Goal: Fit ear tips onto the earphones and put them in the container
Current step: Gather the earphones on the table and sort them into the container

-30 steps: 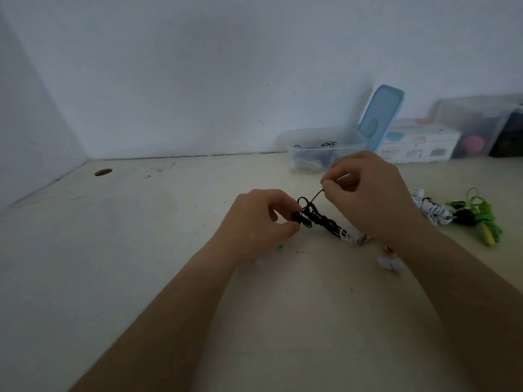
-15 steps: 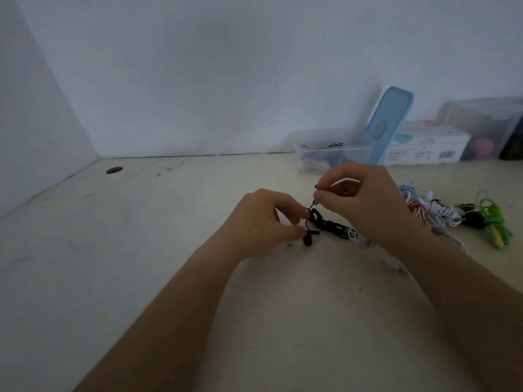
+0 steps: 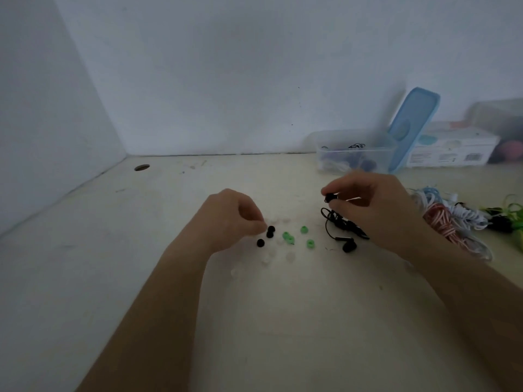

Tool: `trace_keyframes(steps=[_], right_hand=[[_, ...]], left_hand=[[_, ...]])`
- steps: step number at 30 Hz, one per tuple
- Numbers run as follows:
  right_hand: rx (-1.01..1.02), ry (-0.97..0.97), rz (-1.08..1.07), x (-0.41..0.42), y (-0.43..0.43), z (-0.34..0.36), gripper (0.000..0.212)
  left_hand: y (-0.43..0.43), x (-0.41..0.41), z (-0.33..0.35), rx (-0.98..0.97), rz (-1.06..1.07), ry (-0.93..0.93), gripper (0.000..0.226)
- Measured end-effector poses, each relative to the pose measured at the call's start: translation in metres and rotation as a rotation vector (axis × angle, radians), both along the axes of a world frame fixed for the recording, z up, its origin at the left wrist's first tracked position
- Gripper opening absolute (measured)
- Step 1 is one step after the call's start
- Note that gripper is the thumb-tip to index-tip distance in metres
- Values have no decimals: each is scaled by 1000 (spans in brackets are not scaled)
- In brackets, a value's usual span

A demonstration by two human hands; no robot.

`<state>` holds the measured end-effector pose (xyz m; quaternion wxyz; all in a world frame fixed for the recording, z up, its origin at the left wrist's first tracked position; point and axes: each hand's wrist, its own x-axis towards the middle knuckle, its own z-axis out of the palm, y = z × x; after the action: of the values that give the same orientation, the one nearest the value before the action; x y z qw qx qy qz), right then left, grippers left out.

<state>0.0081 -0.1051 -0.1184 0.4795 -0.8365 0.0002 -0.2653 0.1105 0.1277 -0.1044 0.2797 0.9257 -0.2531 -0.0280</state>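
Note:
My right hand [image 3: 376,210] pinches one black earbud [image 3: 329,197] between thumb and forefinger, lifted off the table. Its black cable bundle [image 3: 341,224] hangs below, and the second earbud [image 3: 348,246] lies on the table. My left hand [image 3: 230,219] is curled, its fingertips closing on a black ear tip [image 3: 270,232]. Another black ear tip [image 3: 260,243] lies just beside it. Green ear tips [image 3: 288,237] and pale clear ear tips [image 3: 290,256] are scattered between my hands. The clear container [image 3: 351,155] stands at the back, its blue lid [image 3: 413,125] leaning upright.
Coiled earphones lie at the right: red-and-white [image 3: 441,220], white [image 3: 468,216] and green [image 3: 509,219]. A white carton [image 3: 452,151] and another clear box [image 3: 501,123] stand against the back wall. A round hole [image 3: 141,167] is in the tabletop at back left.
My left hand let go of the black earphones and moved left and down to the black ear tips. My right hand kept one earbud, and the other dropped to the table.

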Motion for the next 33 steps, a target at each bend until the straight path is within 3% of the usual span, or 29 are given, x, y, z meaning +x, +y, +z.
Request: trace_keyframes(steps=[4,11,15,19,28,33], right_hand=[[-15,25,11,1,1,-2,27],[52,31,17,1,1,-1,24],[94,43,22,0,0,1,22],[166,46,38,-1,0,1,20],[298,37,77,-4,1,4,21],[295,41,110,-5,1,5,22]], left_hand=[[-1,-4,-1,116,11,70,17],[-5,-7,3,126,-14,52,9],[-11,-11,9,-204,-62,13,7],[-30,-26,5,-561,-111,177,4],[-56,-30,-8,-1000,-86,564,19],[-60,-28,-10,-1051,-111,655,18]])
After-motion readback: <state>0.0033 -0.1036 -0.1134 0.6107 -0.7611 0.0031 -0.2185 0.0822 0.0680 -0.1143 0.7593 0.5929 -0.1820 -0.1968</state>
